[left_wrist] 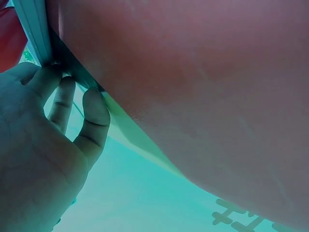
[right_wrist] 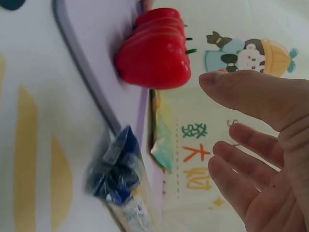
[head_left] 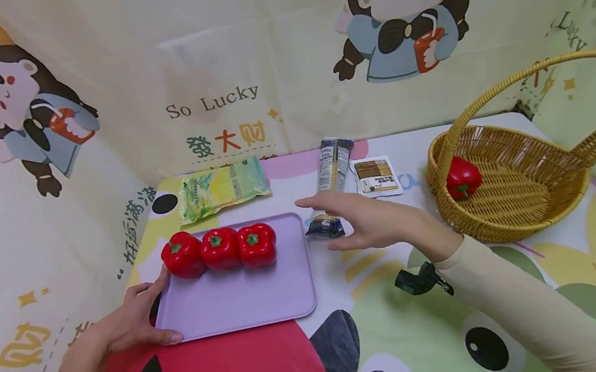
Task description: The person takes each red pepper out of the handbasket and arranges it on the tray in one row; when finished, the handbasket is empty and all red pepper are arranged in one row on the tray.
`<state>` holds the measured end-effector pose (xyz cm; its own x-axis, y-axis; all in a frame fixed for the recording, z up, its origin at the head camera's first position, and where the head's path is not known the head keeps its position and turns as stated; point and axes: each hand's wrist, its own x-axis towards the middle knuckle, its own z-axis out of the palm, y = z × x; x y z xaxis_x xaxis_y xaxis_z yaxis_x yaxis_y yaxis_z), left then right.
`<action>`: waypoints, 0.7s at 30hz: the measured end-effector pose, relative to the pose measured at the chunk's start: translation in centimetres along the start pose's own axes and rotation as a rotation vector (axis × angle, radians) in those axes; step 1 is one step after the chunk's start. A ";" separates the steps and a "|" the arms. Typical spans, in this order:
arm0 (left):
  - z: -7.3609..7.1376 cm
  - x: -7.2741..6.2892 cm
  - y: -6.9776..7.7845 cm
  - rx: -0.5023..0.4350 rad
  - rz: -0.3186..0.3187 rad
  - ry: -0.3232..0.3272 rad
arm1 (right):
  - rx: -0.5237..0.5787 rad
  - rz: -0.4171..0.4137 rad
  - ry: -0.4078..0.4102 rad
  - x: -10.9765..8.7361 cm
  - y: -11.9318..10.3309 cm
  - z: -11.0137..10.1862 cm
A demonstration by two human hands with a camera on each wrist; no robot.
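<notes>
Nearest in, and the left hand (head_left: 140, 319) grips the lilac tray (head_left: 244, 301) at its near left corner, thumb at the near rim, fingers along the left side! Up the tray, 3 red peppers (head_left: 220, 252) sit in a row, side by side, toward the far left, green stems showing. Across comes the right hand (head_left: 369, 218), thumb spread well apart from its fingers, over the long packet (head_left: 333, 167) beside the tray. Out right, the wicker basket (head_left: 476, 225) cradles 1 more red pepper (head_left: 463, 177) by its left wall. Farther back: a brown-and-white sachet (head_left: 376, 176), and a yellow-green packet (head_left: 224, 189) beyond the tray.
</notes>
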<state>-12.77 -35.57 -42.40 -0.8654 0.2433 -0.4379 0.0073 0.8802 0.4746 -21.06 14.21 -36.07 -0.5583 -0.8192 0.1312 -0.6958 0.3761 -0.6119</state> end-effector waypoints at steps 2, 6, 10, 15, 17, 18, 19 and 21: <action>-0.2 -0.1 -0.1 0.012 -0.003 0.001 | -0.031 0.006 -0.013 -0.6 -0.1 -0.4; -0.3 -0.2 -0.1 0.011 0.002 -0.003 | -0.060 -0.002 -0.021 -1.8 -0.5 -1.0; -0.3 -0.3 -0.2 -0.003 0.008 -0.001 | -0.078 -0.021 0.001 -3.0 -1.0 -1.8; -0.4 -0.2 -0.2 -0.001 0.011 0.006 | -0.097 -0.041 0.047 -4.4 -1.1 -2.6; -0.4 -0.2 -0.1 -0.006 0.014 0.008 | -0.101 -0.061 0.078 -5.0 -0.8 -2.7; -0.4 -0.2 -0.1 -0.008 0.017 0.006 | -0.101 -0.071 0.097 -5.4 -0.7 -2.7; -0.3 -0.2 0.0 -0.011 0.017 0.004 | -0.104 -0.078 0.119 -5.8 -0.5 -2.8; -0.2 -0.2 0.1 -0.019 0.018 -0.004 | -0.111 -0.089 0.159 -6.8 -0.2 -2.9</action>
<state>-12.74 -35.60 -42.08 -0.8635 0.2606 -0.4319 0.0134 0.8677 0.4968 -18.43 20.91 -34.54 -0.5502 -0.7763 0.3077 -0.7865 0.3578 -0.5034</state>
